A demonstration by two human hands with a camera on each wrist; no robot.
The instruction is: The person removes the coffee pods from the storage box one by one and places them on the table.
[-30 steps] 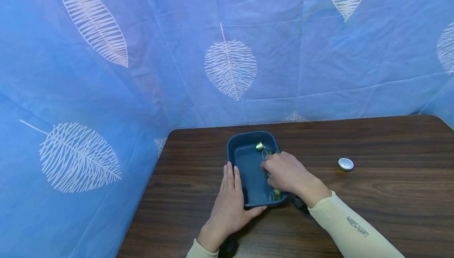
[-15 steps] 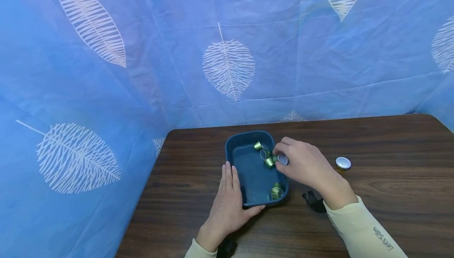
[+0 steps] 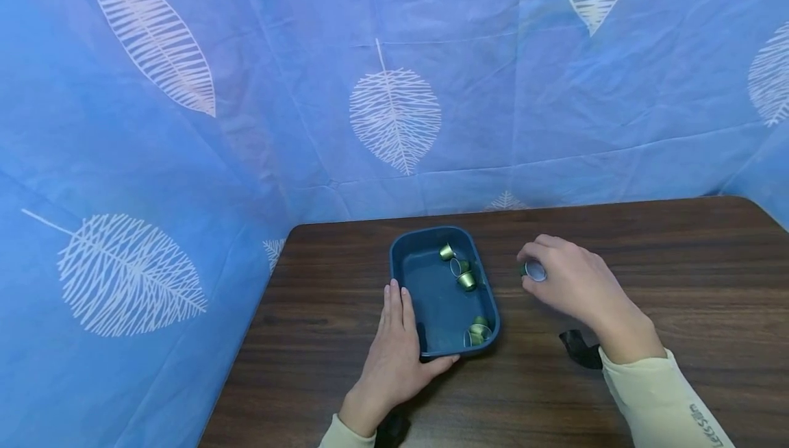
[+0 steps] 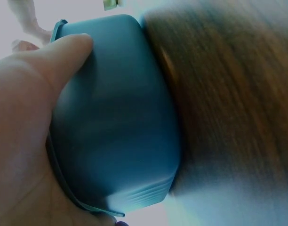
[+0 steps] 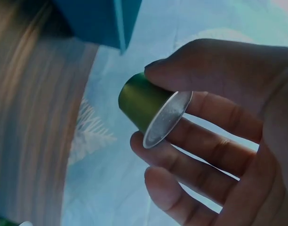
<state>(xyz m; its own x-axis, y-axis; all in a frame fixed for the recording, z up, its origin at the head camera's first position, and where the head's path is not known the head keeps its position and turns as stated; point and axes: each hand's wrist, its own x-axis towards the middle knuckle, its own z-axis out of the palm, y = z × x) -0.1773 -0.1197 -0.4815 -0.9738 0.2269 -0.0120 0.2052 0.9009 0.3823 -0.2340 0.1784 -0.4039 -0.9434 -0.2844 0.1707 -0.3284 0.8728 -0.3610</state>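
Observation:
My right hand (image 3: 573,280) pinches a green coffee capsule (image 5: 146,101) between thumb and fingers, over the table to the right of the tray. The capsule's silver foil lid (image 5: 168,120) faces back toward the palm. My left hand (image 3: 391,366) lies against the near left corner of the blue tray (image 3: 399,256), its fingers straight along the side. In the left wrist view the thumb (image 4: 71,52) presses on the tray's outer wall. Inside the tray, several green capsules lie along its right side, among them one capsule (image 3: 466,281) at mid-length and a cluster (image 3: 477,331) in the near corner.
The dark wooden table (image 3: 709,283) extends far to the right. Behind it hangs a blue cloth (image 3: 493,105) with white leaf prints. At the lower left of the right wrist view, part of a green object (image 5: 3,221) shows on the table.
My right hand has lifted a capsule out of the tray and carried it to the right. It now covers the spot where a lone capsule showed on the table. My left hand stays on the tray.

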